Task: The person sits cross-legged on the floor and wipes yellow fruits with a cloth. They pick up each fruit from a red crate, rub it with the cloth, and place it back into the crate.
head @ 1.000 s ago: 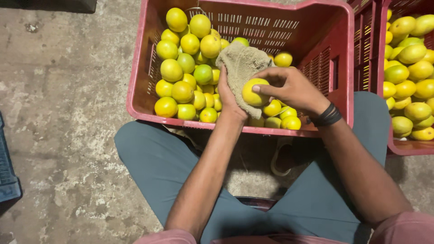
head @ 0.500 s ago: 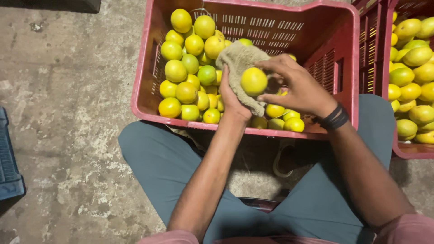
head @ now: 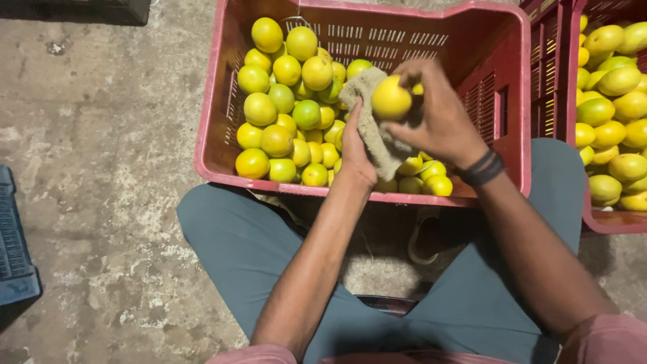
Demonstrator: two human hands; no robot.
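red slatted plastic crates (head: 499,74): 2 | dark blue plastic crates (head: 13,249): 1 | beige woven cloths (head: 374,128): 1 | black wristbands (head: 484,168): 1 | round yellow-green citrus fruits (head: 391,98): too many to count

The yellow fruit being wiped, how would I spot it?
Find the red crate by the person's knees. Above its fruit pile, the right hand holds one yellow fruit against a beige cloth; it alone is lifted.

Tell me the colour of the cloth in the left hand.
The rough woven cloth is a dull beige-tan, best seen in the head view.
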